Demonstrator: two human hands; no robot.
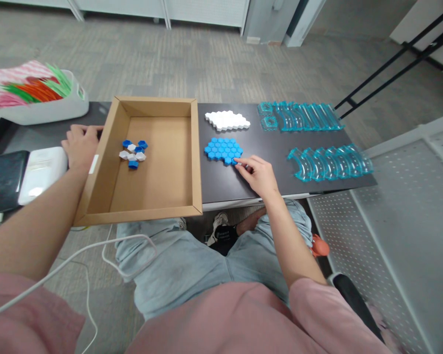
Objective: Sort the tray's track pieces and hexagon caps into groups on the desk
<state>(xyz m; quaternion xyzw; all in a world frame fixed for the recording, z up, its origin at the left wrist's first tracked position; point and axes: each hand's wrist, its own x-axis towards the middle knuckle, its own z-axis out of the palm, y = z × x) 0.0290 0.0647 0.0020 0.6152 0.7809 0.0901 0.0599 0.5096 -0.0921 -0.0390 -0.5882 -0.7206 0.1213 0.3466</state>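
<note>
Your right hand [257,174] rests on the black table [266,147] with fingertips touching the near edge of the blue hexagon cluster [223,149], gripping nothing, while your left hand [81,144] lies flat and empty against the outer left wall of the cardboard tray [195,162], which holds loose blue and white hexagons [133,152].

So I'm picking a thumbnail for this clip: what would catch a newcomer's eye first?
Probably the blue tiles at mid-table, a bright honeycomb patch on the dark table, with the right hand touching its near edge. Next, the big cardboard box to their left, holding a few loose blue and white hexagons, with the left hand resting beside it. To the right lie two rows of clear teal curved pieces.
</note>
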